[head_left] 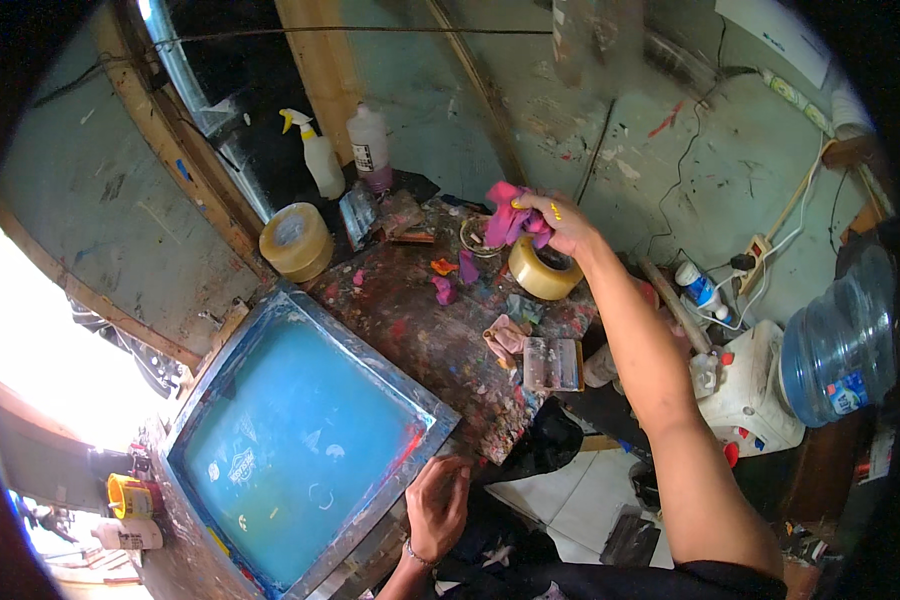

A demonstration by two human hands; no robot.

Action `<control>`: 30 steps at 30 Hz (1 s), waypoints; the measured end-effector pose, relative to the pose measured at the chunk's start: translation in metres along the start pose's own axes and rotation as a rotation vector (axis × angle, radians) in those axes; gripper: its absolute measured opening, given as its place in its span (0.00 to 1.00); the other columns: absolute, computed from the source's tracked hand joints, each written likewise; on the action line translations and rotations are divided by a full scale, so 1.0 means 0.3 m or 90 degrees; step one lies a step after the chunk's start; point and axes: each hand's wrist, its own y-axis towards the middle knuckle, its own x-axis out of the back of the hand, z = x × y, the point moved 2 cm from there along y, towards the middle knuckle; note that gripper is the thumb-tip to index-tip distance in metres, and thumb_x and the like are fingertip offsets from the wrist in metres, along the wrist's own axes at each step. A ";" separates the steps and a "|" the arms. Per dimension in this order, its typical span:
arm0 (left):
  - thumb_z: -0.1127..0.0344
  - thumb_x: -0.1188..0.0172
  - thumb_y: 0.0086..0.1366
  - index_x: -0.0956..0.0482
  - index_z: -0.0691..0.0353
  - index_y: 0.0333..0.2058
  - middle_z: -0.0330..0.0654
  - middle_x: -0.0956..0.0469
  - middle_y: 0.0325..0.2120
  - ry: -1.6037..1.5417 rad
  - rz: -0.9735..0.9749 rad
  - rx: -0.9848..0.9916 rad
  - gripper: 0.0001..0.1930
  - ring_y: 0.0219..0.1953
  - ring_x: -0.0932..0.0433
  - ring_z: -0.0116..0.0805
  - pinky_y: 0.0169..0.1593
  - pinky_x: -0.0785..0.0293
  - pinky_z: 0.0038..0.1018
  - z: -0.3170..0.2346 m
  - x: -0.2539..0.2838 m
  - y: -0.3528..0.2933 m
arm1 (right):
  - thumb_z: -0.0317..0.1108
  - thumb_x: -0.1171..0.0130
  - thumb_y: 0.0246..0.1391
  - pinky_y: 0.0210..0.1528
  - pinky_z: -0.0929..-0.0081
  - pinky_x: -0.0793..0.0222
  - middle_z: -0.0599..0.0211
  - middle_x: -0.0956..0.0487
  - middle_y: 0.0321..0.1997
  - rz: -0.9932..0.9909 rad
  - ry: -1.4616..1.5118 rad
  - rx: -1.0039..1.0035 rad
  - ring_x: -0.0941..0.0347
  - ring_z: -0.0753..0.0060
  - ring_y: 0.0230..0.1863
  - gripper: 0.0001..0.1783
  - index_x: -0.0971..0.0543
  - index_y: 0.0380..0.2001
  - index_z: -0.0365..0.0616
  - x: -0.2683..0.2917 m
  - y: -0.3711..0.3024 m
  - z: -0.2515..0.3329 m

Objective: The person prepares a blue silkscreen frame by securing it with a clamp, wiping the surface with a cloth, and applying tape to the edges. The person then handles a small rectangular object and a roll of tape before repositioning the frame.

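Observation:
My right hand (562, 224) is stretched out over the far part of the stained table, its fingers closed on a crumpled pink rag (507, 215). Below the rag, a roll of clear yellowish tape (545, 270) lies on the tabletop. A screen printing frame (355, 535) with blue mesh (300, 430) and small pale designs lies at the left. My left hand (436, 508) is beside the frame's near right corner, fingers curled together. Whatever those fingers hold, if anything, is hidden.
A larger tape roll (298, 243), a spray bottle (320, 160) and a plastic bottle (369, 145) stand at the back. Pink scraps (443, 290) and a small clear box (553, 364) lie on the table. A blue water jug (840, 340) and power strip (756, 262) are at right.

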 end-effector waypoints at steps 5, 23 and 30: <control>0.76 0.44 0.62 0.22 0.68 0.36 0.50 0.22 0.32 0.025 0.033 0.003 0.04 0.33 0.21 0.48 0.41 0.26 0.33 -0.015 -0.059 0.036 | 0.24 0.44 0.49 0.26 0.80 0.34 0.74 0.25 0.27 0.006 0.074 0.097 0.29 0.81 0.26 0.02 0.23 0.27 0.43 0.099 -0.064 -0.071; 0.64 0.54 0.67 0.33 0.70 0.57 0.54 0.31 0.55 0.419 0.120 -0.306 0.23 0.61 0.38 0.56 0.67 0.48 0.48 0.199 -0.642 0.438 | 0.19 0.44 0.49 0.41 0.59 0.29 0.49 0.29 0.37 -0.291 -0.618 0.244 0.27 0.46 0.37 0.20 0.22 0.48 0.36 0.156 -0.711 -0.561; 0.65 0.51 0.64 0.32 0.71 0.56 0.52 0.30 0.54 0.431 0.121 -0.312 0.23 0.61 0.38 0.54 0.66 0.48 0.48 0.188 -0.649 0.450 | 0.17 0.44 0.47 0.38 0.60 0.28 0.51 0.29 0.38 -0.259 -0.593 0.233 0.26 0.49 0.37 0.19 0.22 0.45 0.36 0.109 -0.857 -0.539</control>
